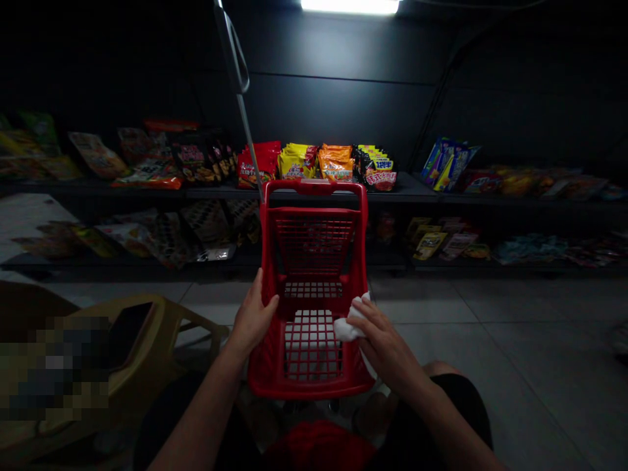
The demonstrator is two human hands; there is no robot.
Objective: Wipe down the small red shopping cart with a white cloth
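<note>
The left hand (252,315) grips the red shopping basket (314,188), steadying it, while the curled right hand (385,343) clasps a white cloth (347,329) at its three o'clock side

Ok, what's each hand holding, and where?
The left hand holds the red plastic basket by its side wall; the right hand clasps a white cloth against the basket's other side.

Open floor (495,366) rightward, red basket (314,188) ahead — yellow stool (167,320) left
</note>
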